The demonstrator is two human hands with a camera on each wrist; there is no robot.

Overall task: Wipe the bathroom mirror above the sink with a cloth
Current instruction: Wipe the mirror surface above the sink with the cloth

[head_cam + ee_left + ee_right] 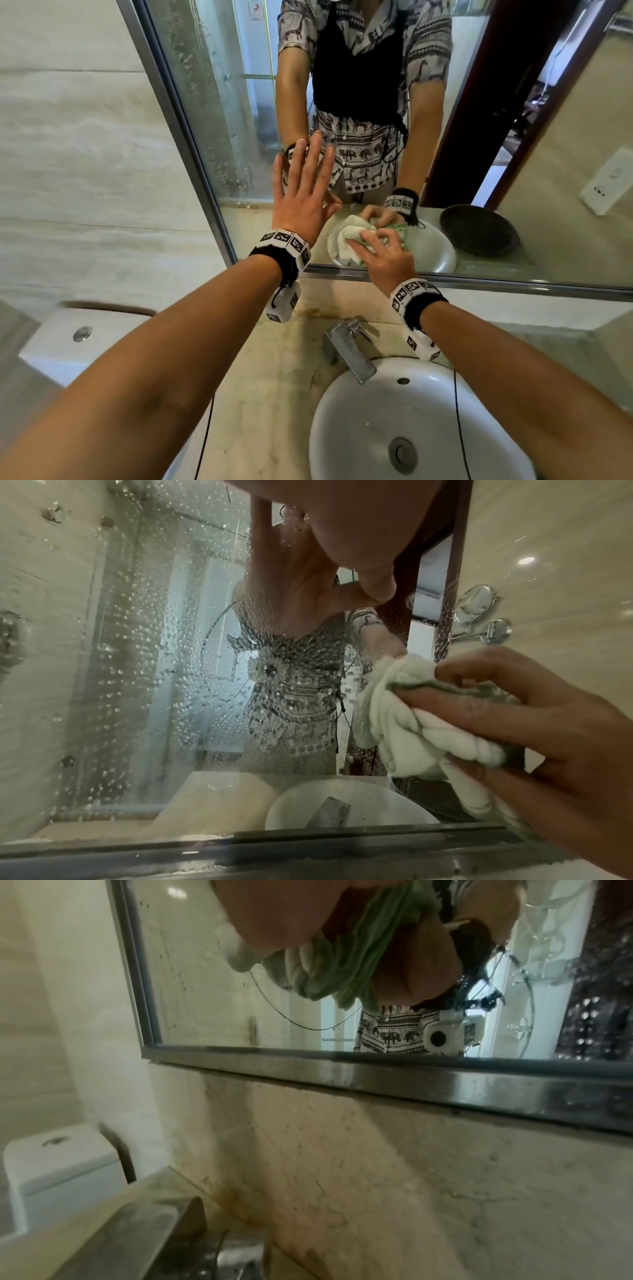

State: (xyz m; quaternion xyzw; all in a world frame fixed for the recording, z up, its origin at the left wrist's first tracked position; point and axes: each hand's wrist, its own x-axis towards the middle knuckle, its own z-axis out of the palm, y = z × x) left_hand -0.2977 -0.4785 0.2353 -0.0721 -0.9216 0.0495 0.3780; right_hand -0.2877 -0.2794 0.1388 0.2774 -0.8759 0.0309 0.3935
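Note:
The mirror (pixel 212 113) in its metal frame hangs above the sink; its glass (pixel 143 669) is speckled with water drops. My left hand (pixel 305 192) lies flat on the glass with straight, spread fingers, left of the cloth. My right hand (pixel 380 253) grips a bunched white and green cloth (pixel 349 240) and presses it on the mirror's lower part, just above the bottom frame. In the left wrist view the cloth (pixel 418 723) sits under my right hand's curled fingers (pixel 479 704). The right wrist view shows the green folds of the cloth (pixel 346 961) against the glass.
A white sink (pixel 421 421) with a steel faucet (pixel 349 349) sits on the beige marble counter (pixel 260 394) right below my arms. A toilet tank (pixel 68 342) stands at the left. The mirror's bottom frame (pixel 411 1074) runs above a stained marble backsplash (pixel 342 1150).

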